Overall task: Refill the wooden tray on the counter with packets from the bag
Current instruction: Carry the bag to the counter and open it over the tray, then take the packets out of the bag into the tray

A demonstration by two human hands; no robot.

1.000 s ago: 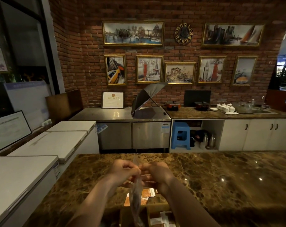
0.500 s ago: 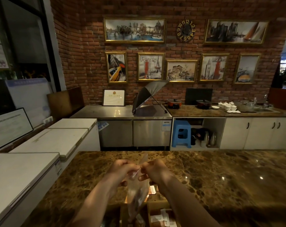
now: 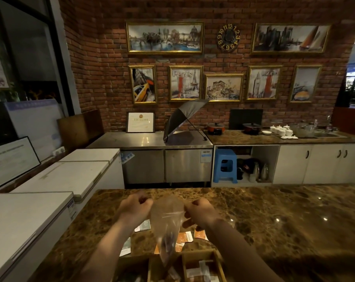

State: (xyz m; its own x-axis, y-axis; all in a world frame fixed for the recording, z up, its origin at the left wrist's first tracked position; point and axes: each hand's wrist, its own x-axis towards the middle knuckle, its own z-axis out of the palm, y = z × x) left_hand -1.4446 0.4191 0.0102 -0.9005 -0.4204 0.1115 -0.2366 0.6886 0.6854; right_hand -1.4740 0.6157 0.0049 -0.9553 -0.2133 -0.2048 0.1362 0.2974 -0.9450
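A clear plastic bag hangs between my hands above the brown marble counter. My left hand pinches its top left edge and my right hand pinches its top right edge, with the mouth pulled apart. A few dark packets sit at the bag's bottom. Directly below, at the frame's bottom edge, is the wooden tray with compartments that hold white and orange packets. Loose orange packets and pale packets lie on the counter beyond the tray.
White chest freezers run along the left. Across a gap stands a steel back counter with an open umbrella, pots, cups and a sink further right. A blue stool sits under that counter.
My hands moved apart sideways, spreading the bag's mouth wider. The bag, which hung narrow and twisted before, now faces me broadly.
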